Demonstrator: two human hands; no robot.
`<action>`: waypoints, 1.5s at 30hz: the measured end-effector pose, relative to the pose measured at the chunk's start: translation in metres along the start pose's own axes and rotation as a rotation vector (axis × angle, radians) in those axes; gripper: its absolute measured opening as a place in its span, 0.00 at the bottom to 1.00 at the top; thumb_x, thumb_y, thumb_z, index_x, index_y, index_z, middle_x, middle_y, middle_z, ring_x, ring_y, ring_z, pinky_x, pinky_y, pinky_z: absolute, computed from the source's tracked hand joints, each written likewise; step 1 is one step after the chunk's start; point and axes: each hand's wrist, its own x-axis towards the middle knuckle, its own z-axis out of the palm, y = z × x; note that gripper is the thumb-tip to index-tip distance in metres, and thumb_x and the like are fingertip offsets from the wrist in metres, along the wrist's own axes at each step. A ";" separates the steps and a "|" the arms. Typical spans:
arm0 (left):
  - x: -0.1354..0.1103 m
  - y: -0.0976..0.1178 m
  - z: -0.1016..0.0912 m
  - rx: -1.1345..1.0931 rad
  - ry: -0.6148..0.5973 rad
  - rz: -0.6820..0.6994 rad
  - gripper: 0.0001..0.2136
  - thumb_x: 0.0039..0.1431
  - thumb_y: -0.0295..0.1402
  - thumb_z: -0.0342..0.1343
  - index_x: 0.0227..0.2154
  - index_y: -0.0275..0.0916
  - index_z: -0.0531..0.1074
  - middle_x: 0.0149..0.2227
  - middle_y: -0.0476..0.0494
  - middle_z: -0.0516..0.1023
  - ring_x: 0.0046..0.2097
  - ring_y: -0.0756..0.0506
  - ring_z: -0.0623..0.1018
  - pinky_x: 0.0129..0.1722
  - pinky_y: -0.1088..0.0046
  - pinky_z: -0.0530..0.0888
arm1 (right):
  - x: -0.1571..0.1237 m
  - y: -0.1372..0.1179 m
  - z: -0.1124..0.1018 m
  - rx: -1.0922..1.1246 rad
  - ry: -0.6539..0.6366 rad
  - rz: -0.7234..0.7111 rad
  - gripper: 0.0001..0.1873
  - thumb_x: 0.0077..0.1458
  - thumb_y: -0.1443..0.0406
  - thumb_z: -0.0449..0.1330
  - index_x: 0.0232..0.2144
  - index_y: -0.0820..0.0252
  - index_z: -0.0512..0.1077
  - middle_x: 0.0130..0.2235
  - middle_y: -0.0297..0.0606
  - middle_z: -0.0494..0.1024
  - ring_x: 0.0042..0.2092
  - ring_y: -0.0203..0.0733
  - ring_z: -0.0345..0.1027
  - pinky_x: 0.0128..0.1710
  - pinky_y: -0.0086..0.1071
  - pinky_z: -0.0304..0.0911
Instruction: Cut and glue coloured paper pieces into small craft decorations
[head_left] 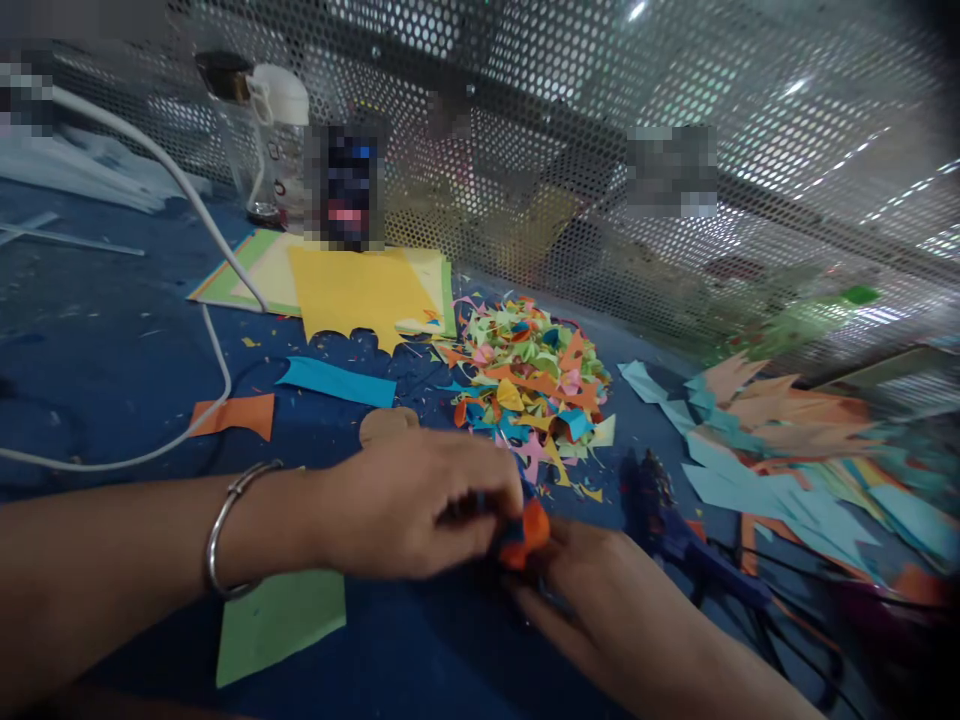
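Note:
My left hand [409,500], with a metal bangle [229,530] on its wrist, reaches across the blue table [112,330] with its fingers curled and pinched on a small orange paper piece [531,530]. My right hand [592,585] meets it from the lower right and grips the same orange piece from below, with a bit of blue paper showing against it. Both hands are slightly blurred. Just behind them lies a heap of coloured paper scraps [536,385].
A yellow sheet [360,290] on a stack of coloured paper lies at the back, near a clear bottle [270,140]. A white cable [214,350] crosses the left. A blue glue gun [675,530] and cut blue and orange paper [780,450] lie at right. A green sheet [277,620] lies under my left wrist. A perforated metal screen [600,150] backs the table.

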 end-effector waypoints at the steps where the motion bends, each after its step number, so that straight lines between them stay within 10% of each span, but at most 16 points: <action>1: -0.002 0.003 0.005 0.005 -0.093 0.096 0.06 0.55 0.22 0.56 0.32 0.41 0.71 0.33 0.47 0.80 0.35 0.48 0.78 0.36 0.74 0.73 | -0.001 0.000 0.000 0.020 0.006 -0.003 0.07 0.54 0.71 0.56 0.33 0.58 0.73 0.35 0.38 0.79 0.34 0.42 0.74 0.34 0.33 0.64; 7: -0.008 0.001 0.015 0.003 -0.187 0.176 0.05 0.58 0.24 0.54 0.32 0.42 0.68 0.32 0.47 0.80 0.34 0.47 0.78 0.36 0.73 0.73 | -0.003 0.000 0.004 0.045 -0.012 -0.030 0.10 0.50 0.73 0.56 0.34 0.58 0.74 0.35 0.38 0.79 0.34 0.41 0.74 0.34 0.31 0.65; 22: 0.006 -0.026 -0.004 -0.270 0.288 -0.298 0.03 0.57 0.33 0.57 0.32 0.40 0.71 0.28 0.48 0.78 0.28 0.50 0.75 0.27 0.76 0.71 | -0.008 0.005 -0.002 -0.034 0.031 -0.062 0.07 0.62 0.66 0.54 0.36 0.59 0.72 0.36 0.39 0.78 0.36 0.43 0.74 0.35 0.35 0.66; 35: 0.013 -0.035 -0.010 -0.369 0.537 -0.313 0.03 0.54 0.30 0.59 0.30 0.40 0.70 0.25 0.48 0.76 0.27 0.50 0.76 0.24 0.75 0.73 | -0.010 0.013 -0.004 -0.073 0.076 -0.048 0.08 0.59 0.69 0.51 0.31 0.58 0.69 0.30 0.36 0.75 0.29 0.38 0.69 0.29 0.32 0.60; 45: 0.012 -0.039 -0.010 -0.352 0.544 -0.328 0.03 0.55 0.29 0.59 0.32 0.40 0.70 0.24 0.50 0.76 0.25 0.51 0.75 0.24 0.75 0.71 | -0.037 0.050 -0.038 -0.044 0.517 0.108 0.04 0.61 0.62 0.56 0.36 0.52 0.71 0.28 0.33 0.76 0.27 0.37 0.70 0.26 0.31 0.65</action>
